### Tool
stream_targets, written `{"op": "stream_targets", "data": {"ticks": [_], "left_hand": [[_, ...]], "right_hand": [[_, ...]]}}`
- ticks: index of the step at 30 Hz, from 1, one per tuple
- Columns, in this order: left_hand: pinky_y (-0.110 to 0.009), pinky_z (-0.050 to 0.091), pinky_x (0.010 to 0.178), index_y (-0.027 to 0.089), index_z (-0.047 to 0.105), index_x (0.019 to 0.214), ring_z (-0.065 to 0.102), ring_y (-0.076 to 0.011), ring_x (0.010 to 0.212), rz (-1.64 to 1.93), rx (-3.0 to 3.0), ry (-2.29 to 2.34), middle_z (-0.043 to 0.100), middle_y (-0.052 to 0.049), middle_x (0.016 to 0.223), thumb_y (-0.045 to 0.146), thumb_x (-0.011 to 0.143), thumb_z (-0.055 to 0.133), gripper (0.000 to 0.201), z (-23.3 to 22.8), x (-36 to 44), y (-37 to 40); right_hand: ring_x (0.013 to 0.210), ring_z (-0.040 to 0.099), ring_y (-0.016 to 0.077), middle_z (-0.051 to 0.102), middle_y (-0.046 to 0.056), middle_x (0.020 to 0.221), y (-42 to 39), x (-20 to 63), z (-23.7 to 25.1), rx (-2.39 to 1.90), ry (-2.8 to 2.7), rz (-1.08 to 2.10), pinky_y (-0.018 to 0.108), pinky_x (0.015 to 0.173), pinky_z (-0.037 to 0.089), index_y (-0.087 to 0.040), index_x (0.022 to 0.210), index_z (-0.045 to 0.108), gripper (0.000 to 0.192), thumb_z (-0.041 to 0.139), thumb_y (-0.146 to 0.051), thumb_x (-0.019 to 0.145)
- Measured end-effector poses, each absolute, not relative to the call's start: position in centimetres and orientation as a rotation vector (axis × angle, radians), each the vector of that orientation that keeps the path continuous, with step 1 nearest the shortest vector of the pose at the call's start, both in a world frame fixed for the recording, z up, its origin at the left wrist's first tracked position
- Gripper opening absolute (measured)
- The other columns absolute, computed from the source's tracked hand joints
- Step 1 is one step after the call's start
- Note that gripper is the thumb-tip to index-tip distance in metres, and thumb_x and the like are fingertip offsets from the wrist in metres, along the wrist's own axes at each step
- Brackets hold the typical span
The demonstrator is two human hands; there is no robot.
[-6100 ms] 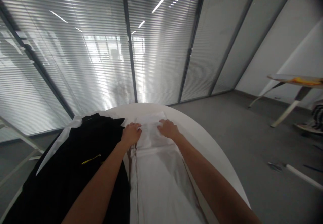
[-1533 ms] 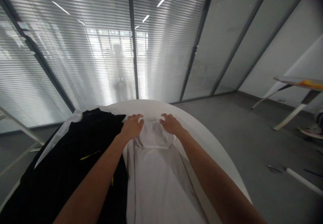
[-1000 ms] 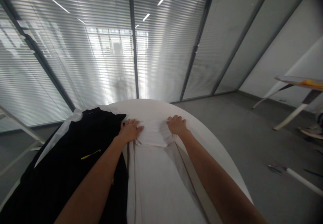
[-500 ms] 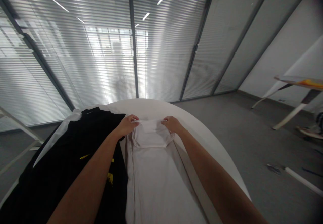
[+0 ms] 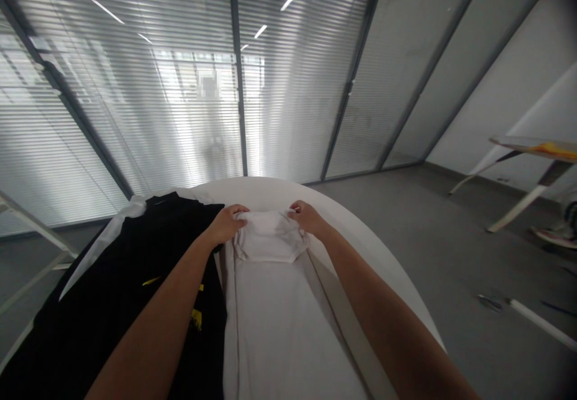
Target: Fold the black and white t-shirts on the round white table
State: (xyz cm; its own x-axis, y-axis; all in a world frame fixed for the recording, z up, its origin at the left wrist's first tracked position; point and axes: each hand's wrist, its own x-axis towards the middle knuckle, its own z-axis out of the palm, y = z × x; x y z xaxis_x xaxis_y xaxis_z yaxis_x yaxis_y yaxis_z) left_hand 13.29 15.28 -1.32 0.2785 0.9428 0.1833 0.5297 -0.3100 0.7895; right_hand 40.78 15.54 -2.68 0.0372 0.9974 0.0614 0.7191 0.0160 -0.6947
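Note:
A long white garment [image 5: 279, 316] lies on the round white table [image 5: 351, 220], its far end folded back toward me. My left hand [image 5: 228, 223] pinches the left corner of that folded end between thumb and fingers. The right corner is pinched the same way by my right hand [image 5: 309, 217]. Which kind of garment it is, I cannot tell, since its near part runs out of view. Close by on the left, under my left forearm, spreads a black T-shirt [image 5: 112, 304] with yellow print.
Some white cloth [image 5: 97, 247] lies along the black T-shirt's far left side. White metal bars [image 5: 40, 226] stand at the left. A glass wall with blinds [image 5: 288, 87] rises behind the table. To the right are another table [image 5: 532, 148] and a white pole [image 5: 541, 322].
Both hands keep their pinch on the white garment. The folded end has shifted very slightly away from me, and my right hand has risen a little.

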Motion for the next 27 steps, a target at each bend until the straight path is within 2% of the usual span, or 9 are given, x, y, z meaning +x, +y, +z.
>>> {"op": "stream_targets", "data": {"ticks": [4, 7, 11, 15, 18, 20, 24, 27], "left_hand": [[-0.033, 0.045, 0.096, 0.018, 0.070, 0.100, 0.065, -0.0220, 0.098, 0.968, 2.034, 1.413, 0.072, -0.005, 0.101, 0.025, 0.074, 0.061, 0.029, -1.3, 13.4, 15.5], [-0.034, 0.042, 0.100, 0.018, 0.068, 0.107, 0.063, -0.0232, 0.106, 1.046, 2.115, 1.513, 0.069, -0.009, 0.112, 0.028, 0.080, 0.057, 0.031, -1.4, 13.2, 15.7], [-0.037, 0.044, 0.097, 0.017, 0.063, 0.119, 0.063, -0.0277, 0.109, 0.821, 2.140, 1.674, 0.067, -0.014, 0.117, 0.038, 0.082, 0.058, 0.042, -1.6, 12.7, 15.9], [-0.038, 0.044, 0.094, 0.018, 0.068, 0.103, 0.063, -0.0304, 0.108, 0.670, 2.099, 1.763, 0.068, -0.017, 0.112, 0.047, 0.080, 0.059, 0.038, -1.7, 12.2, 16.0], [-0.039, 0.045, 0.090, 0.019, 0.069, 0.086, 0.065, -0.0310, 0.098, 0.704, 2.082, 1.746, 0.070, -0.016, 0.098, 0.048, 0.076, 0.063, 0.031, -1.5, 11.9, 16.0], [-0.039, 0.049, 0.083, 0.019, 0.068, 0.082, 0.067, -0.0291, 0.085, 0.715, 2.046, 1.709, 0.070, -0.013, 0.086, 0.046, 0.075, 0.065, 0.029, -1.1, 11.7, 16.0], [-0.033, 0.051, 0.056, 0.019, 0.068, 0.092, 0.063, -0.0219, 0.060, 0.826, 1.741, 1.615, 0.066, -0.006, 0.075, 0.047, 0.072, 0.068, 0.034, 0.2, 11.5, 15.6], [-0.029, 0.048, 0.049, 0.019, 0.068, 0.096, 0.059, -0.0184, 0.054, 0.959, 1.694, 1.601, 0.063, -0.003, 0.071, 0.048, 0.072, 0.069, 0.038, 1.2, 11.6, 15.3]], "right_hand": [[0.065, 0.055, 0.0118, 0.062, -0.001, 0.074, 15.8, 40.7, -2.2, -1.588, -1.561, 0.692, 0.022, 0.059, 0.040, -0.018, 0.089, 0.058, 0.014, 0.061, -0.022, 0.076], [0.066, 0.055, 0.0121, 0.062, -0.001, 0.074, 15.7, 40.6, -1.7, -1.484, -1.477, 0.723, 0.023, 0.060, 0.043, -0.019, 0.091, 0.057, 0.017, 0.060, -0.025, 0.075], [0.064, 0.056, 0.0112, 0.064, 0.000, 0.078, 14.9, 40.3, -0.6, -1.486, -1.472, 0.862, 0.021, 0.055, 0.044, -0.019, 0.095, 0.060, 0.020, 0.060, -0.026, 0.077], [0.064, 0.056, 0.0109, 0.067, 0.002, 0.083, 14.0, 39.8, 0.3, -1.518, -1.511, 0.900, 0.019, 0.050, 0.046, -0.018, 0.097, 0.065, 0.020, 0.063, -0.025, 0.078], [0.065, 0.057, 0.0121, 0.067, 0.003, 0.084, 13.8, 39.7, 0.7, -1.502, -1.509, 0.917, 0.020, 0.047, 0.050, -0.019, 0.099, 0.069, 0.021, 0.065, -0.024, 0.078], [0.068, 0.059, 0.0139, 0.067, 0.004, 0.086, 13.8, 39.7, 0.8, -1.473, -1.464, 0.959, 0.023, 0.046, 0.054, -0.019, 0.098, 0.070, 0.021, 0.066, -0.023, 0.078], [0.076, 0.061, 0.0171, 0.065, 0.005, 0.089, 13.9, 39.8, 1.0, -1.391, -1.375, 1.053, 0.029, 0.049, 0.059, -0.019, 0.097, 0.067, 0.020, 0.064, -0.024, 0.078], [0.080, 0.060, 0.0163, 0.064, 0.004, 0.092, 13.8, 39.8, 1.1, -1.318, -1.334, 1.075, 0.030, 0.053, 0.061, -0.019, 0.097, 0.064, 0.019, 0.062, -0.026, 0.079]]}}
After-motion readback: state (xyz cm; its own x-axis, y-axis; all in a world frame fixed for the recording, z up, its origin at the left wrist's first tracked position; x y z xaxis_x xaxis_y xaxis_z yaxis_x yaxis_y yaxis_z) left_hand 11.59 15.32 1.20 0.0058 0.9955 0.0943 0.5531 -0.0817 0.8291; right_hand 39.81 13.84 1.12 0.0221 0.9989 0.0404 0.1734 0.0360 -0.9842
